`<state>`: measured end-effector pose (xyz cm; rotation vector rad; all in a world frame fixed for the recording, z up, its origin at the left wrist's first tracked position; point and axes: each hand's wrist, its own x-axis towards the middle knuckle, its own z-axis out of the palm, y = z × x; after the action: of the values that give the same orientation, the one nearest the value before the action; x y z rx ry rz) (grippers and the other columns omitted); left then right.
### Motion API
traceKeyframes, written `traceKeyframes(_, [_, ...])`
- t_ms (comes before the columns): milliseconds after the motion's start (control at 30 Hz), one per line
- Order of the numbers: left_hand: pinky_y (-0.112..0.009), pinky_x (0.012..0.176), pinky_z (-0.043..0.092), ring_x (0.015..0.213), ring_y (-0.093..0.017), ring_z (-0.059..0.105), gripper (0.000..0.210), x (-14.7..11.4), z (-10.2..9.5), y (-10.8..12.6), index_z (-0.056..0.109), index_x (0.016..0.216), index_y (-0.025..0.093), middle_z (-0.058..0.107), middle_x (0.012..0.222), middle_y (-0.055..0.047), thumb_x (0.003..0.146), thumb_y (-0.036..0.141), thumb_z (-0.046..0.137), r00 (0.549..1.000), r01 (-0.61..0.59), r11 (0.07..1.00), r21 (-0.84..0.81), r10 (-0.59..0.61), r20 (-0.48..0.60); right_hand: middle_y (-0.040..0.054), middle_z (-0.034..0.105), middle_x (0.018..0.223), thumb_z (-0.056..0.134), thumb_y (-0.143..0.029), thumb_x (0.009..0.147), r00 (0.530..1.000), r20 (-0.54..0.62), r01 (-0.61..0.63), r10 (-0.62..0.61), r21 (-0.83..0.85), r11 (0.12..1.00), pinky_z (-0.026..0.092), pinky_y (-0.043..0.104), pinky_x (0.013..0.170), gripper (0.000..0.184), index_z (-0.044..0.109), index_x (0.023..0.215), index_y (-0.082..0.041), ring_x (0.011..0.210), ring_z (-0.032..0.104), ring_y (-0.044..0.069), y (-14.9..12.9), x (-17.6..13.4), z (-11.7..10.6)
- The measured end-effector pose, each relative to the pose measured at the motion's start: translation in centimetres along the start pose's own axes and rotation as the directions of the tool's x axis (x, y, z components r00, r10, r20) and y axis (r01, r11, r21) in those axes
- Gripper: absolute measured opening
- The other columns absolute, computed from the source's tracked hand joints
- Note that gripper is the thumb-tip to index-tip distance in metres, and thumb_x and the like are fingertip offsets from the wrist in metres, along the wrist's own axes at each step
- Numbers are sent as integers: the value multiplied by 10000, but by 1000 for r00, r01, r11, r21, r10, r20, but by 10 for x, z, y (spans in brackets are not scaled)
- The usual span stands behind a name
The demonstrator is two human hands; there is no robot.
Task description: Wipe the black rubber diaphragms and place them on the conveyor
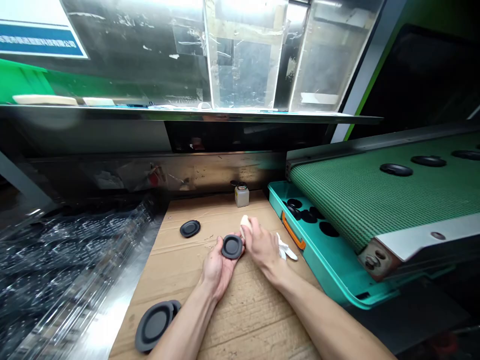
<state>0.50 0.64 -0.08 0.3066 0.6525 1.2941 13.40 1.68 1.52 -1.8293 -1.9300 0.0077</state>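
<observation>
My left hand point(219, 265) is closed around a small black rounded cap-like part point(231, 246), its recessed face turned up. Close beside it, my right hand point(261, 245) pinches a cream-white piece point(245, 222) that looks like a pad or sponge; the fingers hide part of it. Whether the white piece touches the black part I cannot tell. On the cardboard point(210, 220), another black part point(190, 228) lies up and to the left. Larger dark parts point(155, 325) overlap near my left forearm. White strips point(285, 247) lie just right of my right wrist.
A small bottle point(242, 195) stands at the cardboard's back edge. To the right, a teal bin point(330, 272) with several black parts sits under the end of a green conveyor belt point(423, 200) carrying more. Clear plastic trays point(67, 270) are stacked at left. A metal shelf point(187, 115) crosses above.
</observation>
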Motion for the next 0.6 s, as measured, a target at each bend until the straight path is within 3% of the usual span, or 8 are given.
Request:
traceKeyframes(200, [-371, 792, 582, 1069, -298, 644, 362, -4, -3, 8, 612, 1063, 54, 592, 1268, -235, 971, 333, 400, 993, 117, 991, -72, -115, 24, 91, 698, 903, 330, -481, 982, 975, -109, -147, 194, 334, 931, 413, 295, 680, 393, 510, 1177, -190, 823, 657, 241, 28, 7, -10])
traceKeyframes(267, [-365, 777, 580, 1049, -293, 651, 365, -3, -3, 8, 614, 1045, 59, 607, 1249, -222, 972, 340, 392, 993, 121, 987, -102, -119, 24, 88, 699, 888, 342, -488, 973, 974, -103, -138, 201, 432, 891, 426, 296, 681, 410, 501, 1186, -176, 814, 653, 237, 24, 3, -11])
traceKeyframes(333, [-383, 813, 571, 1039, -281, 653, 371, -2, -3, 7, 623, 1020, 67, 640, 1193, -204, 978, 339, 374, 995, 97, 988, -119, -95, 21, 66, 706, 887, 347, -493, 971, 993, -44, -78, 112, 478, 875, 434, 284, 664, 415, 488, 1219, -192, 791, 654, 221, 15, -5, -11])
traceKeyframes(433, [-403, 923, 531, 1069, -258, 638, 366, -1, -2, 2, 635, 1044, 75, 670, 1133, -180, 982, 323, 373, 997, 65, 993, -100, -62, 34, 46, 713, 832, 397, -517, 950, 991, 96, 63, -95, 298, 953, 431, 289, 649, 415, 507, 1259, -262, 732, 662, 227, -1, -15, -9])
traceKeyframes(533, [-392, 988, 492, 1118, -252, 613, 354, -3, -1, -3, 638, 1102, 80, 668, 1157, -165, 974, 318, 409, 994, 75, 997, -28, -73, 80, 73, 713, 802, 371, -509, 960, 992, 99, 82, -81, -3, 997, 422, 317, 642, 432, 503, 1300, -277, 699, 665, 261, -11, -18, -7])
traceKeyframes(600, [-390, 1003, 480, 1128, -253, 607, 345, -5, 1, -6, 647, 1101, 84, 671, 1155, -158, 969, 315, 427, 994, 66, 998, 5, -66, 82, 88, 718, 854, 318, -477, 983, 995, 56, 88, -85, -50, 995, 420, 309, 631, 436, 486, 1318, -254, 716, 670, 261, -15, -18, -4])
